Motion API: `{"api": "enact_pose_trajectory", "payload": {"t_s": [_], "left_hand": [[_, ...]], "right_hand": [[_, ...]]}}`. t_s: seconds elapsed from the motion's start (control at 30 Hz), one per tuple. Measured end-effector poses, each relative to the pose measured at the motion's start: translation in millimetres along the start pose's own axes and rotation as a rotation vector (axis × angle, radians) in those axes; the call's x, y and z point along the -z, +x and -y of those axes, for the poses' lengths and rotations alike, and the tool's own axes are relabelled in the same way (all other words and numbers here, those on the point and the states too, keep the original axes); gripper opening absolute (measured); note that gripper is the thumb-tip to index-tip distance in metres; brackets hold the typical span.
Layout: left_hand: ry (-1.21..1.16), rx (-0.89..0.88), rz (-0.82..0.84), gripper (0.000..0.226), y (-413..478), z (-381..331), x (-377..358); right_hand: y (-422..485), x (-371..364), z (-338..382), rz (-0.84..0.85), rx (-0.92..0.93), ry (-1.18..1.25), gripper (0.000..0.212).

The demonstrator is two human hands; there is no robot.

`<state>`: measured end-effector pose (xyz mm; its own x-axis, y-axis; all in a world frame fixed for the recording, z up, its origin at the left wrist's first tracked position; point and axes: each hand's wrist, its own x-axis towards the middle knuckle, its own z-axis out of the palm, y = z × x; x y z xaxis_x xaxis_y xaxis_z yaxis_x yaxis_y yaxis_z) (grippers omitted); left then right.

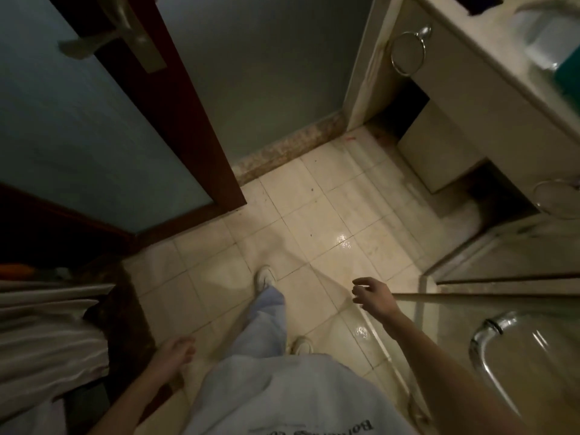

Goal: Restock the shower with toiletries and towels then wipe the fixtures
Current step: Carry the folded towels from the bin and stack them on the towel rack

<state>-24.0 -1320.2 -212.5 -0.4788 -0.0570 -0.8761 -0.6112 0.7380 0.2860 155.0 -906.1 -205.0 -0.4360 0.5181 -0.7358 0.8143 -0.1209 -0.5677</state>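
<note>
1. Your left hand (175, 353) hangs low beside your leg, fingers loosely curled and holding nothing. Your right hand (372, 296) reaches forward over the tiled floor (314, 199), fingers slack, likewise holding nothing.
2. Task goods: no toiletries are visible. The pale folded fabric (47, 334) at near left is probably the towel stock, though blur prevents certainty. It lies well apart from both hands.
3. Handling, as a judgement: folded towels are soft, light and limp. Support the stack from beneath with a flat palm so the folds hold.
4. The shower stands at near right. Its glass door (539, 365) carries a curved chrome handle (485, 337), smooth and likely slippery when wet, so wrap your fingers fully round the bar.
5. Containers: a basin (546, 29) is set in the vanity counter (489, 58) at far right, and its contents cannot be read. A teal object (568, 70) sits on the counter beside it, unidentifiable. A chrome towel ring (408, 53) is fixed to the vanity's side.
</note>
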Motion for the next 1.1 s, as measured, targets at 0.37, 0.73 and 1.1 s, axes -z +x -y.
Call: {"api": "enact_pose_trajectory", "payload": {"t_s": [0.37,0.73,1.1], "left_hand": [[0.26,-0.159,0.122,0.016,65.7,-222.1,17.6],[0.557,-0.482,0.18,0.013,144.4,-489.6,-66.4],[0.67,-0.397,0.22,0.018,127.3,-646.7,-163.1]], "right_hand": [[56.6,8.7,59.6,-0.12,-0.248,0.104,0.022],[128.0,58.8,65.0,-0.185,-0.486,0.332,0.018],[248.4,249.4,148.4,-0.366,-0.347,0.559,0.022]]}}
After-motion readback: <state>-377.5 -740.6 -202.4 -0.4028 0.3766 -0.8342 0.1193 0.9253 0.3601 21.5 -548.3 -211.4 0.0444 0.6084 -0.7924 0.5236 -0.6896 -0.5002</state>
